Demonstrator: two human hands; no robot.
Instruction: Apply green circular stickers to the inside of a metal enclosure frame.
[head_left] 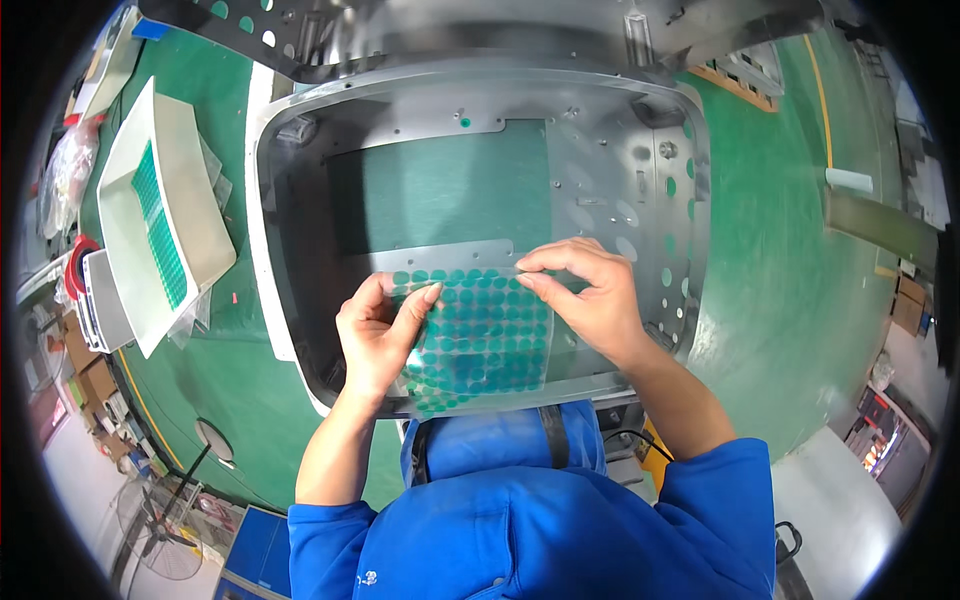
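Note:
A clear sheet of round green stickers hangs between my hands, over the near side of an open grey metal housing. My left hand pinches the sheet near its upper left corner, thumb lying across the dots. At the top right edge, my right hand has thumb and index finger pressed together; whether a single sticker or just the sheet's edge is between them is too small to tell. Through the housing's rectangular bottom opening the green floor shows. Round holes line its right wall.
Another metal panel with holes rises at the far side. To the left stands a white bin with a green dotted sheet inside. A pedestal fan is at lower left. Cardboard boxes sit at far right.

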